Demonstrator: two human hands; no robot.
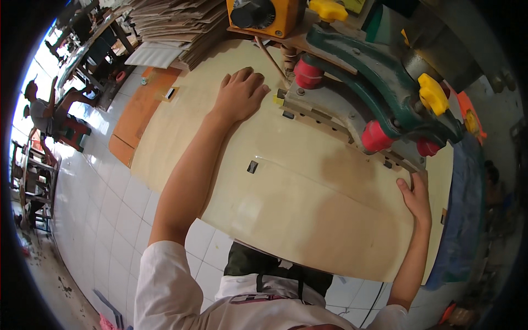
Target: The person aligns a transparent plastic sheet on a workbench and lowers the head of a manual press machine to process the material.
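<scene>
A large pale yellow sheet (286, 220) spreads in front of me on the work surface, with a small dark rectangular piece (252, 166) on it. My left hand (242, 94) rests palm down on the sheet's far left part, its fingers extended and slightly bent, left of the machine. At the right, my right hand (416, 197) lies by the near end of a metal guide bar (335, 129), thumb spread away; its fingertips are partly hidden there. Above the bar is a green curved machine frame (379, 60) with red rounded parts (378, 137) and yellow knobs (433, 93).
An orange-brown board (135, 121) juts out at the left. Behind it stands a stack of thin brown sheets (170, 25). An orange box with a black dial (264, 16) is at the back. Blue material (459, 209) hangs at the right. Another person (44, 113) sits far left.
</scene>
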